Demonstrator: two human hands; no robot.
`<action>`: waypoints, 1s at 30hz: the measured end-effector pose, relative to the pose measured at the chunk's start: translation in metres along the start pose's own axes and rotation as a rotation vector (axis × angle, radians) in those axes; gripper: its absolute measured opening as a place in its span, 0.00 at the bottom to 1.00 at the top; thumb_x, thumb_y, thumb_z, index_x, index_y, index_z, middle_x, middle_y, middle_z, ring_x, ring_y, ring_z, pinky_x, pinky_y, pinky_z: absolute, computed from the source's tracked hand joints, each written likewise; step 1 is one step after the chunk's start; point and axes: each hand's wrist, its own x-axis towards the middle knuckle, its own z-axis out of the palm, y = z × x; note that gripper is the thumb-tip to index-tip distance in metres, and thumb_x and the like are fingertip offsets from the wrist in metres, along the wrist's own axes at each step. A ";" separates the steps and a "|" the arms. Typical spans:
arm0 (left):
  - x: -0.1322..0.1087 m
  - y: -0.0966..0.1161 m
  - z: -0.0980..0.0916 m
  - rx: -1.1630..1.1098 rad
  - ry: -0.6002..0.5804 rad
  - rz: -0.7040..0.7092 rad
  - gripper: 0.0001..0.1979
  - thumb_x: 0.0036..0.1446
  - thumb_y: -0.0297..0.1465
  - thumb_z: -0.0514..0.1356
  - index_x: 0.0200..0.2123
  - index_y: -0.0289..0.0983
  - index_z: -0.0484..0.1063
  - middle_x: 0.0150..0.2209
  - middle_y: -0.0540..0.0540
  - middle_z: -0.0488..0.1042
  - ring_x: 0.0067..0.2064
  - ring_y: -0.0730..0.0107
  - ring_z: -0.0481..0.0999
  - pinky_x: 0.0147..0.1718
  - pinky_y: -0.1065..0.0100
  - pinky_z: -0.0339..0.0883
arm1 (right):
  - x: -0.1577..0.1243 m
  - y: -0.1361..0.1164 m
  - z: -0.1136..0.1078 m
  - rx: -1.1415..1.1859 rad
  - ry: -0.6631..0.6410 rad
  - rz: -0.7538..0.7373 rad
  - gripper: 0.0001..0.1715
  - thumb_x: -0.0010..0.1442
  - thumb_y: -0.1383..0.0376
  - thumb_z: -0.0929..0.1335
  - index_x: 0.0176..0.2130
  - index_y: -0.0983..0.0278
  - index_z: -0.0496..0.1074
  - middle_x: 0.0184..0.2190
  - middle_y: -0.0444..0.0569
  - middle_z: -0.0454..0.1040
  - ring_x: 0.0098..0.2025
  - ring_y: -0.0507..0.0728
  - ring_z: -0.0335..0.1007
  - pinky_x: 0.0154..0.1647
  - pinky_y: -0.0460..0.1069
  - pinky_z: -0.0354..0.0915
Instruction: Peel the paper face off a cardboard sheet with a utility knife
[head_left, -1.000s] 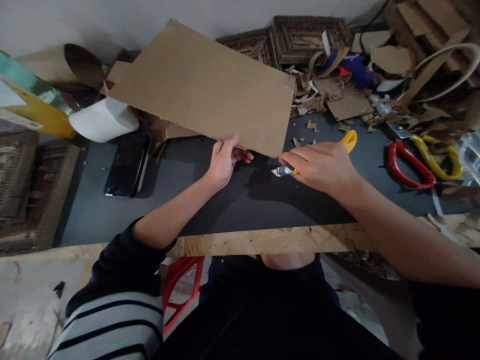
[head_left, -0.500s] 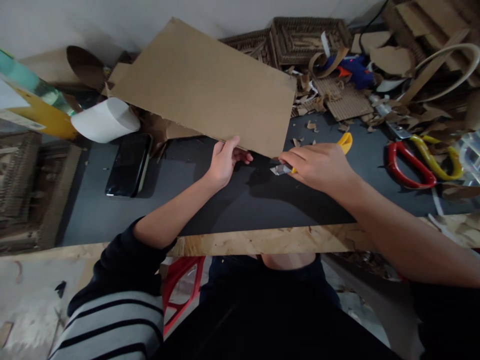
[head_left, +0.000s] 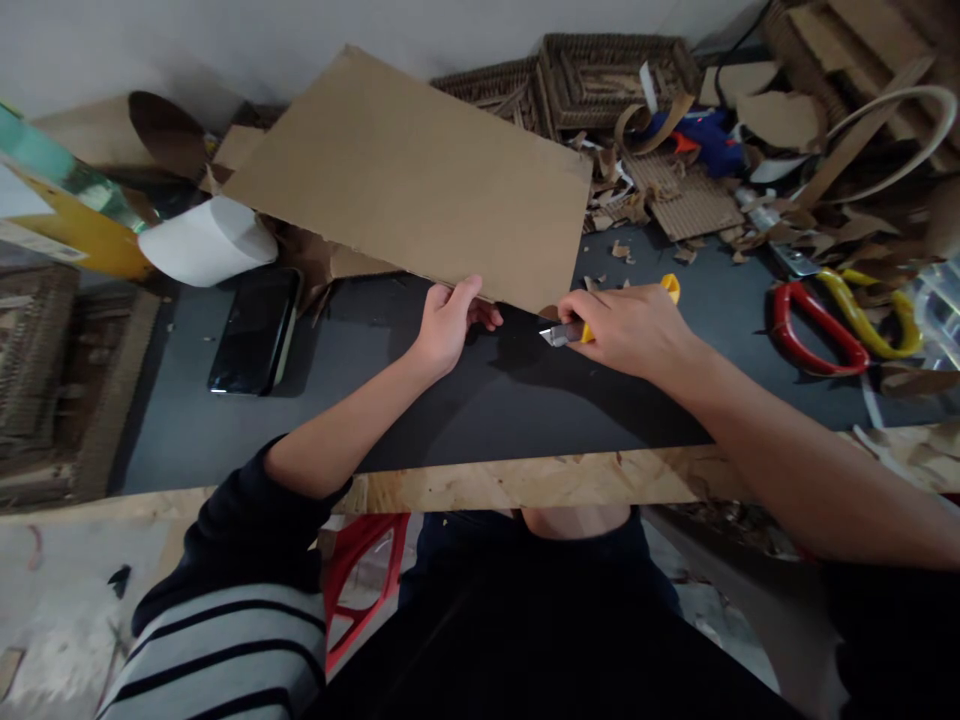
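A flat brown cardboard sheet (head_left: 427, 180) is tilted up over the dark work surface. My left hand (head_left: 448, 325) grips its lower edge, thumb on top and fingers beneath. Wrapped in my right hand (head_left: 626, 325) is a yellow utility knife (head_left: 670, 288), its metal blade pointing left just below the sheet's lower right corner. The thumb and forefinger of that hand are close to this corner; whether they touch it is unclear.
A black phone (head_left: 255, 330) and a white roll (head_left: 210, 240) lie at left. Red-and-yellow-handled scissors (head_left: 821, 345), a blue glue gun (head_left: 705, 140) and cardboard scraps (head_left: 694, 200) are at right. Woven-looking trays (head_left: 619, 80) stand behind.
My right hand has turned slightly, and the knife's yellow end has shifted left and down. My left hand keeps its hold on the sheet, which has barely moved.
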 end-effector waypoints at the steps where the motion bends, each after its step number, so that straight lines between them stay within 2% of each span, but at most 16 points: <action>1: 0.000 0.000 0.000 0.010 -0.005 0.000 0.21 0.71 0.38 0.66 0.25 0.39 0.67 0.19 0.53 0.72 0.20 0.74 0.76 0.22 0.73 0.68 | 0.000 0.001 0.001 0.010 -0.003 0.003 0.12 0.72 0.57 0.66 0.44 0.59 0.77 0.31 0.50 0.81 0.31 0.60 0.72 0.31 0.53 0.45; 6: 0.001 -0.002 0.000 0.012 -0.021 0.014 0.20 0.71 0.33 0.64 0.24 0.39 0.67 0.18 0.54 0.71 0.19 0.75 0.75 0.21 0.74 0.66 | 0.001 0.011 0.006 0.078 -0.009 -0.013 0.09 0.70 0.59 0.67 0.45 0.59 0.76 0.33 0.48 0.82 0.32 0.59 0.73 0.31 0.52 0.46; 10: 0.000 0.001 0.000 -0.018 -0.004 0.011 0.19 0.70 0.29 0.63 0.25 0.39 0.67 0.19 0.55 0.71 0.17 0.79 0.70 0.19 0.75 0.62 | 0.000 0.016 0.010 0.145 0.033 -0.123 0.08 0.68 0.62 0.66 0.44 0.58 0.75 0.30 0.45 0.80 0.30 0.56 0.72 0.32 0.50 0.50; 12: 0.000 0.003 0.001 -0.046 0.021 -0.002 0.19 0.70 0.29 0.62 0.24 0.39 0.66 0.20 0.55 0.71 0.16 0.80 0.69 0.18 0.75 0.61 | -0.002 0.017 0.013 0.187 0.124 -0.147 0.08 0.68 0.63 0.65 0.44 0.58 0.74 0.29 0.44 0.79 0.29 0.56 0.72 0.33 0.50 0.54; 17: 0.001 0.009 0.001 -0.107 0.085 -0.033 0.19 0.69 0.31 0.63 0.25 0.40 0.64 0.21 0.55 0.71 0.17 0.80 0.68 0.19 0.75 0.61 | -0.004 0.020 0.019 0.267 0.390 -0.079 0.08 0.69 0.64 0.64 0.43 0.57 0.74 0.29 0.44 0.78 0.25 0.55 0.72 0.31 0.51 0.63; 22: 0.001 0.009 0.000 -0.134 0.096 -0.048 0.18 0.69 0.32 0.64 0.27 0.40 0.64 0.20 0.55 0.70 0.17 0.79 0.69 0.19 0.74 0.62 | -0.003 0.017 0.016 0.256 0.612 -0.270 0.08 0.73 0.65 0.69 0.47 0.57 0.79 0.31 0.42 0.84 0.28 0.54 0.80 0.30 0.49 0.69; 24: 0.001 0.009 0.000 -0.142 0.090 -0.042 0.17 0.69 0.32 0.65 0.27 0.40 0.65 0.21 0.55 0.71 0.18 0.78 0.70 0.19 0.74 0.62 | -0.002 0.013 0.015 0.252 0.564 -0.249 0.09 0.75 0.62 0.69 0.48 0.55 0.82 0.32 0.43 0.86 0.31 0.55 0.83 0.32 0.50 0.71; 27: 0.000 0.008 0.000 -0.136 0.087 -0.042 0.17 0.68 0.33 0.66 0.27 0.40 0.65 0.22 0.54 0.72 0.18 0.78 0.71 0.19 0.73 0.63 | -0.003 0.009 0.014 0.261 0.405 -0.160 0.14 0.77 0.58 0.67 0.45 0.52 0.83 0.33 0.44 0.86 0.34 0.57 0.84 0.35 0.51 0.73; 30: 0.000 0.008 0.001 -0.112 0.092 -0.043 0.19 0.68 0.34 0.66 0.27 0.41 0.63 0.22 0.55 0.71 0.18 0.77 0.71 0.19 0.73 0.63 | -0.005 0.008 0.013 0.263 0.360 -0.165 0.14 0.76 0.62 0.66 0.44 0.52 0.84 0.33 0.43 0.86 0.34 0.57 0.83 0.37 0.52 0.73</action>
